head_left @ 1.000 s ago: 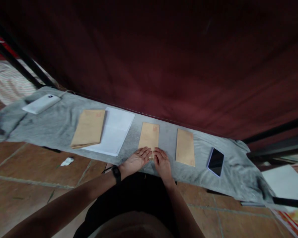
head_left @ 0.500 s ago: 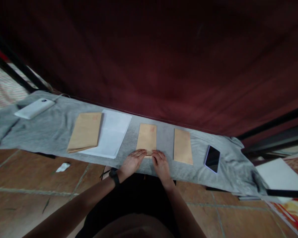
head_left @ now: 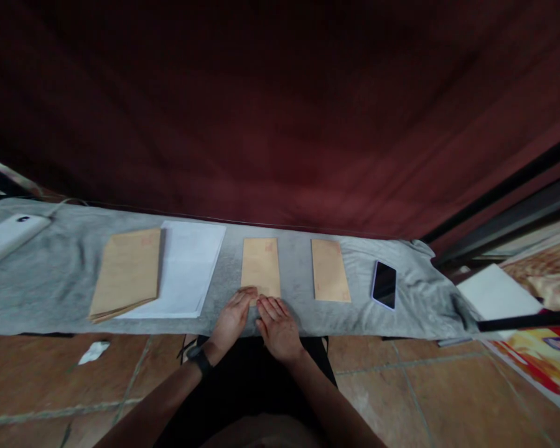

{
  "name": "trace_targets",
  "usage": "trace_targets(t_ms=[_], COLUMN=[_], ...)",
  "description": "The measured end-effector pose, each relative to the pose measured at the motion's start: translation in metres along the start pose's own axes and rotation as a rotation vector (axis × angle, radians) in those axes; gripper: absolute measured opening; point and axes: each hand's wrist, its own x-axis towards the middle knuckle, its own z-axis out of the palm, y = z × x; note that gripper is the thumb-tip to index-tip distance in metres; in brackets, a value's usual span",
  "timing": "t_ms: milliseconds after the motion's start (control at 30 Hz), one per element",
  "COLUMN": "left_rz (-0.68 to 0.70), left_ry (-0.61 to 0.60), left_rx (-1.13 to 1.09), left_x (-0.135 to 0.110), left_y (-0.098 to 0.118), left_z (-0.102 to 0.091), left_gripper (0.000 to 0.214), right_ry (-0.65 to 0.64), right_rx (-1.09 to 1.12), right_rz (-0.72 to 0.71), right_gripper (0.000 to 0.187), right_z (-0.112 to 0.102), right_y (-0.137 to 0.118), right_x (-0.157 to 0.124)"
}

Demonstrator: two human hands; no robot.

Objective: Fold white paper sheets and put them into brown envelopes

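A brown paper envelope [head_left: 260, 264] with a small red print at its top right lies on the grey cloth in front of me. My left hand [head_left: 231, 318] rests its fingertips over the envelope's near left corner, fingers stretched out. Beside it, my right hand [head_left: 279, 328] lies flat across the near edge, fingers extended and the thumb apart. Together the hands hide most of that near end. To the right, a second brown envelope [head_left: 330, 270] lies flat, untouched. A stack of brown envelopes [head_left: 128, 270] sits at the left, partly over white paper sheets [head_left: 186, 267].
The grey cloth [head_left: 214, 326] covers a long narrow surface against a dark red curtain [head_left: 280, 124]. A phone [head_left: 384, 285] lies on the right. At the far left is a white device [head_left: 14, 236] with a cable. A crumpled white scrap [head_left: 94, 353] lies on the tiled floor.
My right hand has gone from fingers bent at the envelope's near edge to lying flat across it, closer to my left hand. The view has shifted to the right.
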Motion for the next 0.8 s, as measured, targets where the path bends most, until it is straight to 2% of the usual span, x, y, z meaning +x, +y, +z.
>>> trace_targets(t_ms=[233, 400, 500, 567, 700, 800], left_rz=[0.113, 0.159, 0.157, 0.139, 0.137, 0.116], left_ry=[-0.101, -0.067, -0.068, -0.069, -0.104, -0.145], left_rx=[0.217, 0.326, 0.310, 0.299, 0.305, 0.318], left_x=[-0.024, -0.028, -0.025, -0.022, -0.008, 0.015], left_y=[-0.005, 0.019, 0.033, 0.034, 0.020, 0.009], left_z=[-0.014, -0.007, 0.005, 0.011, 0.018, 0.025], left_gripper=[0.053, 0.049, 0.055, 0.057, 0.057, 0.056], right_ry=[-0.021, -0.003, 0.016, 0.025, 0.043, 0.064], right_rx=[-0.007, -0.021, -0.021, -0.021, -0.010, -0.004], right_rz=[0.025, 0.035, 0.032, 0.029, 0.031, 0.046], right_gripper=[0.046, 0.047, 0.051, 0.053, 0.049, 0.047], right_z=[-0.015, -0.015, -0.013, -0.012, -0.011, -0.008], right_y=[0.019, 0.020, 0.019, 0.019, 0.019, 0.018], right_x=[-0.007, -0.008, -0.008, -0.009, -0.009, -0.009])
